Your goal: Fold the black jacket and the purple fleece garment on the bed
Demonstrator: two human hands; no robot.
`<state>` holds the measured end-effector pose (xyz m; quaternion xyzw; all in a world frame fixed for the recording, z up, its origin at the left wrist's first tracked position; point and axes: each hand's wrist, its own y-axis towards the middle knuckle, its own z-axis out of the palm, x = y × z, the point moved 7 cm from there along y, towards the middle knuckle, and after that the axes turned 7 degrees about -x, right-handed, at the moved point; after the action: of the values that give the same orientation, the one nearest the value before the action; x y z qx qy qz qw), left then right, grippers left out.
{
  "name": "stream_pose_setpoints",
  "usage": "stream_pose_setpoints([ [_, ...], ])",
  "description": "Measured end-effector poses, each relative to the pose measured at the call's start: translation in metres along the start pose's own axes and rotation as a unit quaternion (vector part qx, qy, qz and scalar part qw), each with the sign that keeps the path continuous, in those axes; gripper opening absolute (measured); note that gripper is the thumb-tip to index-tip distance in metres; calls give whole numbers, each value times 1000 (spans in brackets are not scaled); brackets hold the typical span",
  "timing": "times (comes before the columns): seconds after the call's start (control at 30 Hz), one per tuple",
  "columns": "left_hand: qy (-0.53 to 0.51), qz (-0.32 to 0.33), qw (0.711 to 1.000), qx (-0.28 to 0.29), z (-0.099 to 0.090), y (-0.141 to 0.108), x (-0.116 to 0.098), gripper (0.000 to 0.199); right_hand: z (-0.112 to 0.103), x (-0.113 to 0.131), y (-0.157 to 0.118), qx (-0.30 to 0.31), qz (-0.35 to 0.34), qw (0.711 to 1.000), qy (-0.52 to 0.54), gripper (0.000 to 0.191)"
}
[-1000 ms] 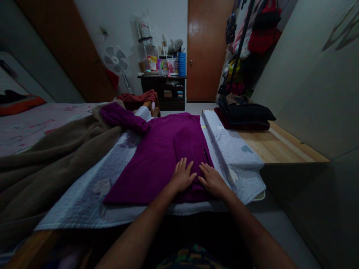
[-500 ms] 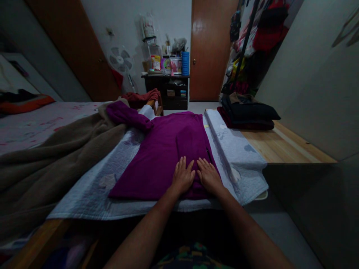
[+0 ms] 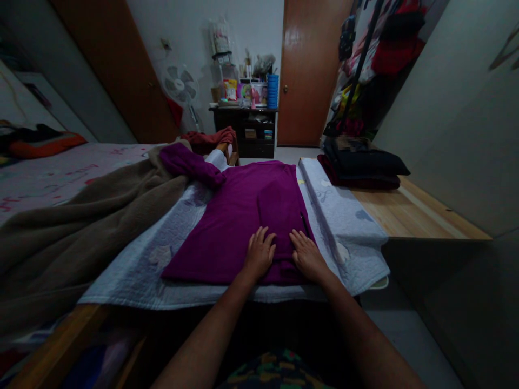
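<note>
A purple long-sleeved top (image 3: 231,216) lies spread on a pale quilted cover (image 3: 154,270). Its right side is folded inward, with that sleeve lying flat along the body. The other sleeve (image 3: 190,165) stretches out to the left, onto a brown blanket. My left hand (image 3: 260,251) rests flat on the folded sleeve near the hem, fingers spread. To its right, my right hand (image 3: 307,254) lies open on the folded edge, beside a short dark zip (image 3: 304,225). Both palms touch the fabric and neither hand grips anything.
A stack of folded dark clothes (image 3: 363,165) sits on a wooden board (image 3: 421,213) at the right. The brown blanket (image 3: 101,210) covers part of the bed (image 3: 52,178) at left. Behind are a white fan (image 3: 181,84), a dark cabinet (image 3: 243,129) and a brown door (image 3: 306,70).
My hands have slid slightly apart on the purple top, widening the gap between them. The whole view has shifted a little. The top keeps its folded shape.
</note>
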<state>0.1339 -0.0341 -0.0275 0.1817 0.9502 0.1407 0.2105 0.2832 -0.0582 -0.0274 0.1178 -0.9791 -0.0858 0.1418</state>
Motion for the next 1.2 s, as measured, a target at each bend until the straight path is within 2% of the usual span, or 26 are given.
stream_pose_setpoints([
  [0.1, -46, 36, 998, -9, -4, -1, -6, 25, -3, 5, 8, -13, -2, 1000, 24, 62],
  [0.23, -50, 63, 997, 13, -4, -2, -11, 28, -4, 17, 17, -39, -11, 998, 43, 54],
  [0.37, -34, 50, 998, 34, 1, -3, -9, 37, 4, 25, 17, -11, -12, 1000, 26, 51],
  [0.53, -5, 37, 998, 55, 4, -5, -8, 43, 5, 21, 8, 8, -12, 1000, -4, 55],
  [0.8, 34, 10, 998, 53, 5, -10, -4, 51, 4, 14, -16, -4, -21, 1000, -10, 58],
  [0.9, 33, 8, 998, 60, 5, -12, -2, 53, -4, 15, -17, 1, -25, 1000, 1, 56],
  [1.07, 4, 8, 995, 99, 0, -6, 3, 56, -34, 19, 12, 10, -2, 999, 39, 45],
  [1.2, 20, -14, 999, 46, -16, 16, 25, 51, -43, 24, 44, -52, 18, 998, 29, 38],
])
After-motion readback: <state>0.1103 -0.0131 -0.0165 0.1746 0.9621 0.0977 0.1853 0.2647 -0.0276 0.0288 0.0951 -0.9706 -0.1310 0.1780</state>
